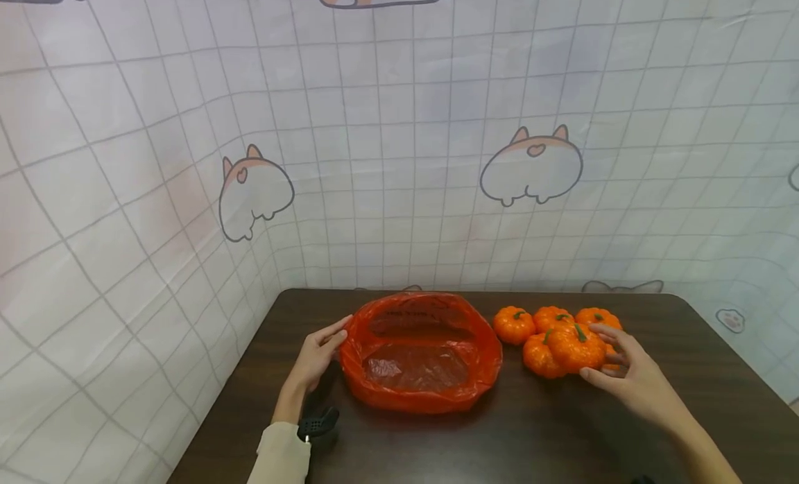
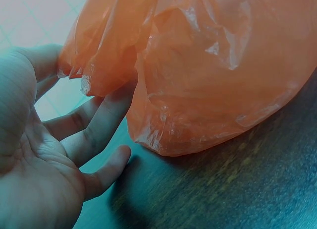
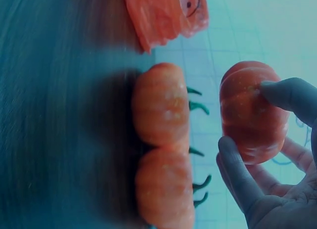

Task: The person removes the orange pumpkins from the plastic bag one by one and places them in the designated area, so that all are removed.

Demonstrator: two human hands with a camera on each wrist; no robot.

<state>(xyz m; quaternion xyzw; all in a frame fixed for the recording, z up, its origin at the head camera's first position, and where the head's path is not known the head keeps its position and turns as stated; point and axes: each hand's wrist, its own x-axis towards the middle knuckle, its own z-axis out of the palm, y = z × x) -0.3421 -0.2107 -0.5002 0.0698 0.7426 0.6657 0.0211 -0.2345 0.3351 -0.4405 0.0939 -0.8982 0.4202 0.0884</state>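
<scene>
A red plastic bag (image 1: 424,401) stands with its mouth spread wide on the table. At its left side my left hand (image 1: 315,359) pinches the rim; the left wrist view shows thumb and fingers at the thin plastic (image 2: 198,90). My right hand (image 1: 637,380) grips a small orange pumpkin (image 1: 577,349) with a green stem, thumb on one side and fingers on the other. In the right wrist view this pumpkin (image 3: 252,112) is held up, apart from the other pumpkins (image 3: 161,105) on the table.
Several more orange pumpkins (image 1: 514,325) sit clustered right of the bag, partly hidden by the held one. The dark wooden table (image 1: 499,449) ends at a wall covering (image 1: 399,158) with a grid and cartoon animals. A black strap device (image 1: 318,424) is on the left wrist.
</scene>
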